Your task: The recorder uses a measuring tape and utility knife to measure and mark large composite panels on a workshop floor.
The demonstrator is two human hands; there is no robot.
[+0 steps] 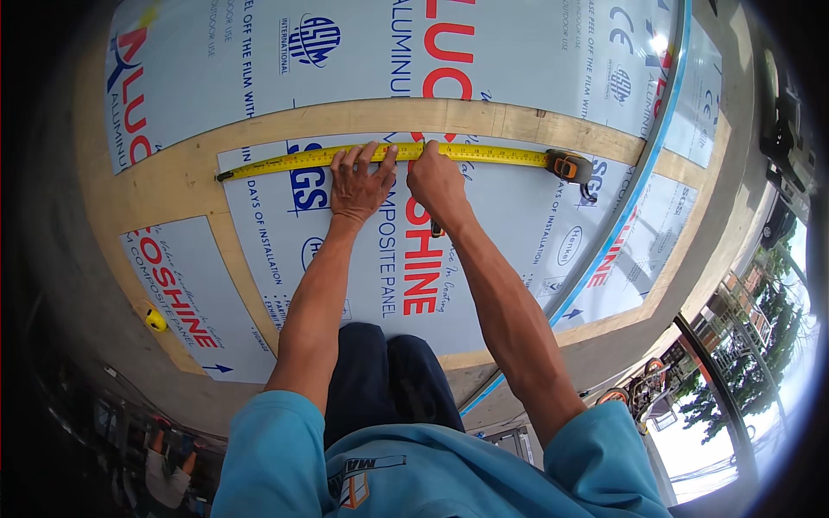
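A yellow measuring tape is drawn out across a printed, film-covered composite panel, near its far edge. Its black and orange case rests at the right, and the hooked end is by the panel's left edge. My left hand lies with its fingers spread on the blade, pressing it down. Beside it, my right hand is closed at the tape's near edge. From under that hand sticks the orange and black end of a slim tool; the rest is hidden in my grip.
A larger printed panel lies beyond, across a strip of bare plywood. A long pale-blue straight bar crosses the boards at the right. At the left are a smaller panel piece and a small yellow round object.
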